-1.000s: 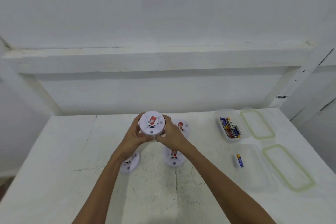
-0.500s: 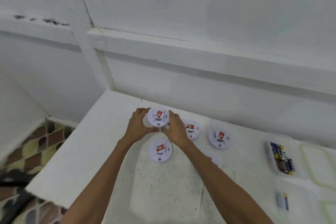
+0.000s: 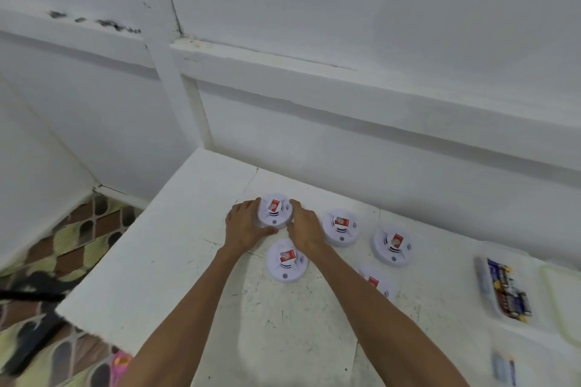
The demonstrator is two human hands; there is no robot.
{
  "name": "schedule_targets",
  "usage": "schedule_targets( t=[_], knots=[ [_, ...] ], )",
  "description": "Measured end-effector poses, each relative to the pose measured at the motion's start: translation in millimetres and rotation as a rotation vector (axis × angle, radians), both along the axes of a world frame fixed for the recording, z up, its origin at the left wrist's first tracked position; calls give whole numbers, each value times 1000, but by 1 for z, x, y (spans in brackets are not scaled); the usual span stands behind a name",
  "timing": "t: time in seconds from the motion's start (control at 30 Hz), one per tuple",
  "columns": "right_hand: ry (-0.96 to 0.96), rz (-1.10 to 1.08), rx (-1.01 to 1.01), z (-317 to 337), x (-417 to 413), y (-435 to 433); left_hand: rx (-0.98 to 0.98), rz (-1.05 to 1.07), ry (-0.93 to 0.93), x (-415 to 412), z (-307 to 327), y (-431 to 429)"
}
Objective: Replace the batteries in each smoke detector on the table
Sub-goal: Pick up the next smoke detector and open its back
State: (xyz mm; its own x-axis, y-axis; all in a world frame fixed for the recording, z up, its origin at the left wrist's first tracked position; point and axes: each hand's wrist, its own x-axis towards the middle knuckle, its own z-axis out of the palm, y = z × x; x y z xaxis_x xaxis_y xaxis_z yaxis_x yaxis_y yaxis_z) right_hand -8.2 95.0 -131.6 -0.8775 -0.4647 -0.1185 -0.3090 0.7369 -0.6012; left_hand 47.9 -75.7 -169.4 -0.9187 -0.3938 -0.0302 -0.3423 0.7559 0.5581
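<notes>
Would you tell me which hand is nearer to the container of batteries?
Right. The right hand is at the held detector's side facing the battery container; the left hand is on the far side.

Five detectors on bench [image 3: 176,261]: far-left detector [image 3: 275,210] betw. both hands, three to its right, one nearer. Battery tub [image 3: 503,289] far right.

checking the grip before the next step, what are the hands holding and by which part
Both hands hold one smoke detector by its round rim: left hand on its left side, right hand on its right. It sits at or just above the table.
</notes>
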Motion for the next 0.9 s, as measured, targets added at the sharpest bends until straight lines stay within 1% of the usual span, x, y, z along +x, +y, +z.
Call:
schedule_targets(
  t=[0.07, 0.13, 0.23, 0.3, 0.4, 0.5, 0.57, 0.63, 0.7, 0.77, 0.83, 0.9],
  knots=[
    [13, 9, 28, 3, -3, 4, -11, 0, 23, -1, -8, -1],
    [10, 15, 11, 8, -5, 8, -9, 7, 16, -4, -7, 0],
    [34, 4, -34, 13, -8, 19, -60, -36, -74, -11, 5, 12],
    [89, 18, -41, 14, -10, 28, -87, -74, -74, -16, 13, 20],
    [209, 27, -33, 13, -10, 48, -109, -159, -9, -24, 21, 32],
    [302, -19, -22, 10, -12, 72, -98, -275, 1, -35, 29, 50],
    [241, -67, 22, 7, -14, 86, -107, -357, -7, -41, 30, 64],
    [86, -112, 79, 5, -16, 98, -102, -425, -24, -46, 29, 79],
    [-22, -90, 147, 2, -17, 107, -122, -477, -72, -49, 28, 94],
    [-41, -64, 228, -3, -18, 111, -112, -500, -127, -53, 24, 104],
    [-15, -104, 267, -9, -17, 112, -57, -494, -130, -56, 22, 113],
    [3, -156, 191, -13, -16, 114, -18, -498, -110, -58, 26, 121]
  ],
)
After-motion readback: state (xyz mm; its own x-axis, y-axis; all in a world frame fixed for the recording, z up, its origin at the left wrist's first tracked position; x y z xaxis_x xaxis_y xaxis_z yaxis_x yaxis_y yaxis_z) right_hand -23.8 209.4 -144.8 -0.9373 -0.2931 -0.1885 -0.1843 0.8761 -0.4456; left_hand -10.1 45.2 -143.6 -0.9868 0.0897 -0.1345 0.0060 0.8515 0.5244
